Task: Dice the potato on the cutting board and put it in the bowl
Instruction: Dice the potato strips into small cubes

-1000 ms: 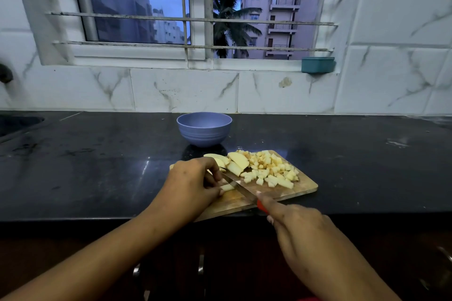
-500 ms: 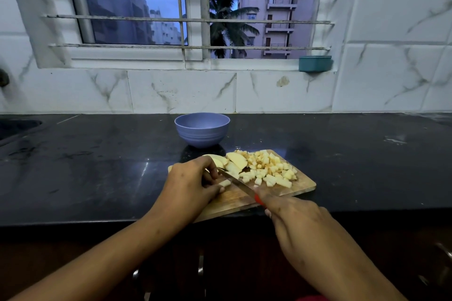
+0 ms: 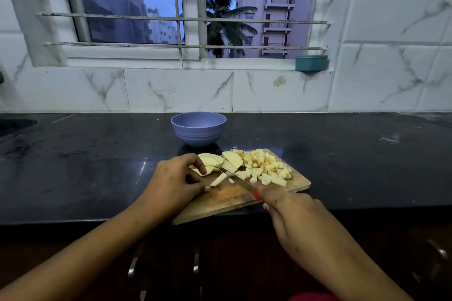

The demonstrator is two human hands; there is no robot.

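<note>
Black counter [image 3: 73, 166] is carrying a wooden cutting board [image 3: 234, 199]. On the board's left side, the left hand [image 3: 175, 182] is pinching a potato strip [image 3: 218, 179], with potato slices [image 3: 221, 160] just behind. The right hand [image 3: 291, 212] is gripping a red-handled knife [image 3: 238, 179], blade angled beside the strip. Diced potato [image 3: 265, 167] is lying piled to the right. The bowl [image 3: 198, 129] is sitting beyond the board.

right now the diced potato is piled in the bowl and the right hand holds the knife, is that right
Not quite. The head view shows the diced potato piled on the board; none shows in the bowl. The right hand does hold the knife.
</note>
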